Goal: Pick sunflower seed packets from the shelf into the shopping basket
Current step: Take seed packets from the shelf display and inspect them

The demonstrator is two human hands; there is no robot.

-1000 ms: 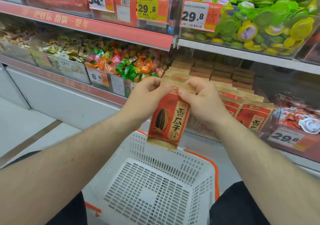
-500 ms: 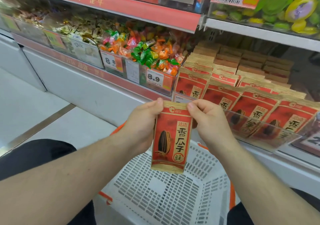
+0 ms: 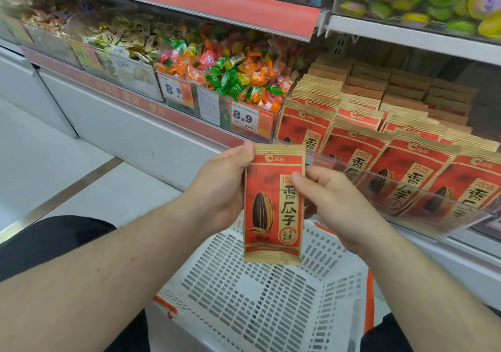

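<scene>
I hold one red and tan paper sunflower seed packet [image 3: 273, 205] upright in front of me, above the white slotted plastic shopping basket with orange trim [image 3: 260, 303]. My left hand [image 3: 219, 189] grips its left edge, thumb at the top corner, and my right hand [image 3: 333, 202] pinches the right edge with the thumb across the front. Just behind my right hand a clear plastic guard [image 3: 401, 189] fronts the rows of matching red seed packets [image 3: 379, 135] on the shelf, standing between me and them. To their left sits a clear bin of bright wrapped candies [image 3: 230, 75] with a white and orange 8.9 price tag [image 3: 250, 118]. My dark trouser knees [image 3: 51, 240] flank the basket.
</scene>
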